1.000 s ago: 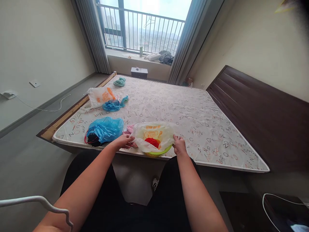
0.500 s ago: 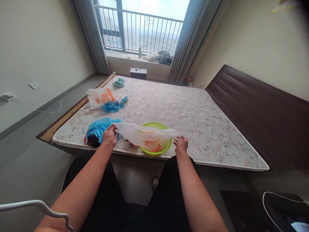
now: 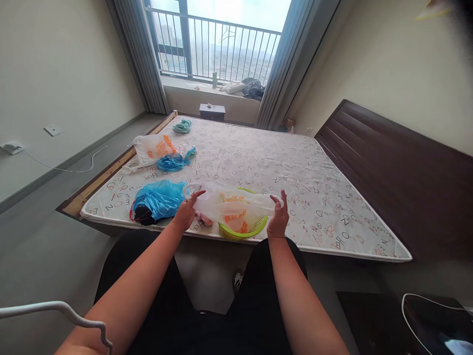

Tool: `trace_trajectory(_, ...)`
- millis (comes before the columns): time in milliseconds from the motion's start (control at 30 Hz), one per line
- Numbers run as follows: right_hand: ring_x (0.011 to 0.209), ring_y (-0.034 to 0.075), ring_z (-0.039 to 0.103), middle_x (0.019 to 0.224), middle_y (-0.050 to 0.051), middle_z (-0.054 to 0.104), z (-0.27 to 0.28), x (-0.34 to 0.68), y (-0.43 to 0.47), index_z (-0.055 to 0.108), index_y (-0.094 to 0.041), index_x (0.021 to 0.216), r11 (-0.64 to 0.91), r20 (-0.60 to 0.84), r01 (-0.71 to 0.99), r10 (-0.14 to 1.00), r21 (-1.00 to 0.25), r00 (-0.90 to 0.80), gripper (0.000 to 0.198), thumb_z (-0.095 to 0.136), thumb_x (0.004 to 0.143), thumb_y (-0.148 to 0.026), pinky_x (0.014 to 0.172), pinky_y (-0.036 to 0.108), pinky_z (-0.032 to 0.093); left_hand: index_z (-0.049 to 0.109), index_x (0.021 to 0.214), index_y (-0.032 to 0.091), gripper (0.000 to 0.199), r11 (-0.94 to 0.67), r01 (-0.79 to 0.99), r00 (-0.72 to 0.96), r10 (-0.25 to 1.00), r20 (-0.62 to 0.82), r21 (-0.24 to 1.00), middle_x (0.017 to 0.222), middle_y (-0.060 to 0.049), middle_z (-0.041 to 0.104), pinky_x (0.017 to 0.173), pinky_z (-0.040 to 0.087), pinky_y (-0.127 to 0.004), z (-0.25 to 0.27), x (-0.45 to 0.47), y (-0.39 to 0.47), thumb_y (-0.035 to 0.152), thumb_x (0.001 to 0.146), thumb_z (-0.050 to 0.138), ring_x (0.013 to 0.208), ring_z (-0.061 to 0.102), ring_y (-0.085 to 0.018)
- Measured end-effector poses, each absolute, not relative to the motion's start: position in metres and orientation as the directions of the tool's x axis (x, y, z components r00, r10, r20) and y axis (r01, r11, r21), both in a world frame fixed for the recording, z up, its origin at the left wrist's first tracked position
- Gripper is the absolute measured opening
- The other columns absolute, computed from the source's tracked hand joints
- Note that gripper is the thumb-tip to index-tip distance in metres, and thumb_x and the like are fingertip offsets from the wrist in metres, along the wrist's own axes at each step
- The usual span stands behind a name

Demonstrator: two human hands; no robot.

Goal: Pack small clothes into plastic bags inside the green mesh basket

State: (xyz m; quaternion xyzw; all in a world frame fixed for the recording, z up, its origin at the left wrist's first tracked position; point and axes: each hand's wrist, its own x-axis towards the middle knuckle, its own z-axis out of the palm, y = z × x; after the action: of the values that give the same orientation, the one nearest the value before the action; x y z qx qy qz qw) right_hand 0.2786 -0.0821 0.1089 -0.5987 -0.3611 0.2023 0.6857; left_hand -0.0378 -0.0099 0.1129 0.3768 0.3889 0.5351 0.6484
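Head view. While both hands are raised at the near edge of the mattress, a translucent white plastic bag with orange print stretches between them, its body lying across the top of a yellow-green basket.

Left hand: at the bag's left end, beside a looped handle; fingers extended. Cannot tell whether this grip pinches the film or only carries the loop. Right hand: at the bag's right end; grip wide, thumb and fingers spread, film meeting the fingers.

Containers, near row. Basket: on the mattress at its near edge, slotted wall visible at front and right; the bag covers most of the opening, so contents cannot be read. The stretched bag: looks thin and flat; orange print shows at its lower middle. Pink cloth: on the mattress, just left of the basket, partly under the bag. Blue plastic bag: left of the left hand, bulky; a black item shows at its near side, with a red cord beside it.

Containers, farther back on the left. Second white bag, orange print, lying crumpled; contents unclear. Smaller blue bag: touching it, gathered to a twisted end; contents unclear. Teal bundle: near the far left corner, apart from these.
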Motion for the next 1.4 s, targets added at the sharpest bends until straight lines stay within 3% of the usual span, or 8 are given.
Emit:
trace_trajectory(300,0.127,0.023,0.062,0.141,0.008,0.062,0.094,0.308,-0.064,0.068,-0.024,0.125,0.325,-0.021,-0.290,0.632,-0.900,0.775,0.055,0.050,0.091,-0.064,0.106,0.038,0.050,0.073,0.113,0.026,0.037,0.059,-0.689,-0.030,0.994,-0.110,0.723,0.137,-0.007,0.067,0.106,0.055,-0.039,0.123,-0.048,0.002,0.056,0.091,0.070,0.129,0.061,-0.024)
trace_trajectory(500,0.082,0.019,0.062,0.084,0.001,0.057,0.090,0.313,-0.065,0.068,-0.021,0.122,0.255,-0.020,-0.220,0.611,-0.941,0.791,0.073,0.047,0.087,-0.081,0.081,0.035,0.055,0.062,0.142,0.030,0.054,0.057,-0.614,-0.063,0.991,-0.121,0.787,0.115,-0.006,0.075,0.104,0.055,-0.038,0.127,-0.043,-0.003,0.058,0.096,0.061,0.120,0.067,-0.022)
trace_trajectory(700,0.070,0.016,0.055,0.079,0.000,0.056,0.097,0.305,-0.074,0.066,-0.017,0.133,0.191,0.074,-0.052,0.598,-0.980,0.798,0.072,0.044,0.094,-0.074,0.073,0.031,0.050,0.055,0.150,0.021,0.062,0.054,-0.563,-0.146,0.976,-0.163,0.825,0.096,-0.007,0.076,0.094,0.058,-0.035,0.129,-0.039,-0.004,0.056,0.099,0.056,0.102,0.075,-0.023)
trace_trajectory(833,0.091,0.023,0.064,0.101,0.007,0.071,0.105,0.282,-0.082,0.072,-0.023,0.125,0.062,0.320,0.422,0.752,-0.905,0.577,0.049,0.057,0.093,-0.058,0.095,0.041,0.051,0.057,0.147,0.020,0.064,-0.001,-0.375,-0.117,0.992,-0.046,0.927,0.091,-0.008,0.076,0.087,0.057,-0.037,0.134,-0.029,-0.024,0.062,0.098,0.053,0.097,0.075,-0.027)
trace_trajectory(900,0.114,0.028,0.063,0.117,0.010,0.072,0.109,0.263,-0.084,0.074,-0.026,0.123,0.170,0.447,0.588,0.817,-0.791,0.365,0.040,0.061,0.092,-0.047,0.109,0.047,0.047,0.066,0.135,0.021,0.058,-0.051,-0.177,-0.054,0.998,0.042,0.983,0.093,-0.009,0.077,0.088,0.056,-0.037,0.133,-0.018,-0.041,0.064,0.097,0.055,0.098,0.074,-0.028)
trace_trajectory(1100,0.133,0.027,0.060,0.145,0.006,0.063,0.114,0.205,-0.095,0.065,-0.034,0.141,0.542,0.553,0.479,0.822,-0.690,-0.135,0.046,0.058,0.096,-0.030,0.117,0.049,0.046,0.073,0.087,0.025,0.028,-0.218,0.143,0.312,0.936,0.165,0.965,0.100,-0.013,0.075,0.106,0.048,-0.044,0.119,0.021,-0.079,0.052,0.091,0.067,0.106,0.065,-0.031)
trace_trajectory(1267,0.124,0.024,0.065,0.133,0.007,0.068,0.113,0.185,-0.099,0.070,-0.032,0.134,0.541,0.502,0.372,0.840,-0.754,-0.204,0.039,0.053,0.098,-0.027,0.111,0.044,0.049,0.066,0.081,0.023,0.033,-0.045,0.106,0.392,0.920,0.000,0.993,0.076,-0.009,0.068,0.067,0.055,-0.037,0.106,0.027,-0.074,0.055,0.090,0.064,0.069,0.066,-0.023)
trace_trajectory(1400,0.101,0.022,0.070,0.108,0.006,0.071,0.107,0.187,-0.091,0.074,-0.027,0.121,0.358,0.328,0.269,0.932,-0.894,-0.151,0.031,0.064,0.095,-0.039,0.095,0.040,0.056,0.061,0.084,0.022,0.047,0.127,0.009,0.537,0.836,-0.112,0.992,0.061,-0.003,0.063,0.040,0.038,-0.028,0.098,0.023,-0.064,0.068,0.090,0.056,0.039,0.052,-0.014)
